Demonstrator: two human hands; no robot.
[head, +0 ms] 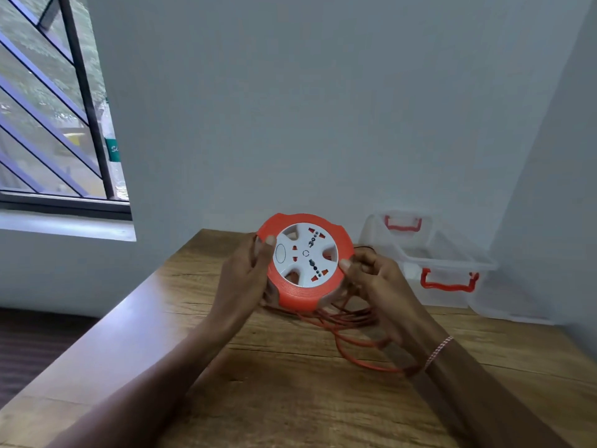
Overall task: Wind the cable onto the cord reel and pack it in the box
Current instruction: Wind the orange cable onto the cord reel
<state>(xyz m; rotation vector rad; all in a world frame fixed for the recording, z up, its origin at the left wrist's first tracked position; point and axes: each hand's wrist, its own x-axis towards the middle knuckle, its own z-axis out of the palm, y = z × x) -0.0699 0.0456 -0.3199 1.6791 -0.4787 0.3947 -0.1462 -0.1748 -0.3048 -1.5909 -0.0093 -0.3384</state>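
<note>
From the head view, both hands hold a round orange cord reel [305, 261] above a wooden table [290, 399], its white socket face tilted toward the camera. The left hand [245, 273] grips the reel's left rim, thumb pressed on the orange edge and fingers wrapped behind. The right hand [374, 279] closes on the right rim, thumb at the edge of the white face, with strands of the orange cable [355, 347] running through or just beside its fingers; which, I cannot tell. The cable hangs from under the reel and lies in loose loops on the table, near and right of it, passing beneath the right wrist. A clear plastic box [433, 253] with red latches sits open at the far right of the table against the wall.
</note>
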